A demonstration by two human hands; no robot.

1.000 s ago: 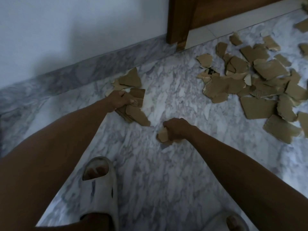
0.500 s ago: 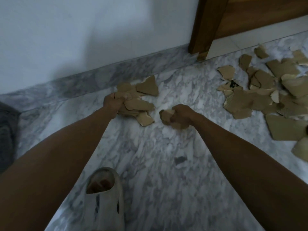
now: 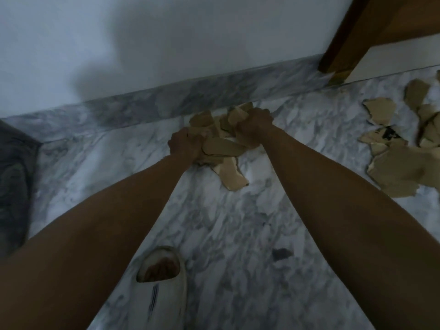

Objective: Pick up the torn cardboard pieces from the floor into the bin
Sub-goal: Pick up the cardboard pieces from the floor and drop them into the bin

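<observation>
Nearest, at the bottom edge, a white slipper (image 3: 164, 289) with toes showing in its open front is seen on the grey-veined marble floor (image 3: 226, 234). A small dark mark (image 3: 282, 254) lies on the floor to the right of it. Two bare forearms are stretched away from the camera towards the wall.

Farther out, the left hand (image 3: 184, 145) is closed in a fist on the left side of a bundle of torn cardboard pieces (image 3: 221, 146), and the right hand (image 3: 253, 126) is closed on the bundle's far right side, so that the bundle is clamped between both hands. One piece (image 3: 232, 173) sticks out from the near side of the bundle, over the floor; whether it touches the floor cannot be told.

To the right, well apart from the hands, a scatter of loose cardboard pieces (image 3: 402, 167) is spread flat on the floor.

At the far left edge, a dark grey object (image 3: 12, 186) is partly seen. Beyond the hands, a marble skirting (image 3: 166, 103) runs along the foot of a white wall (image 3: 166, 44). At the far right, a wooden door frame (image 3: 342, 44) is seen.
</observation>
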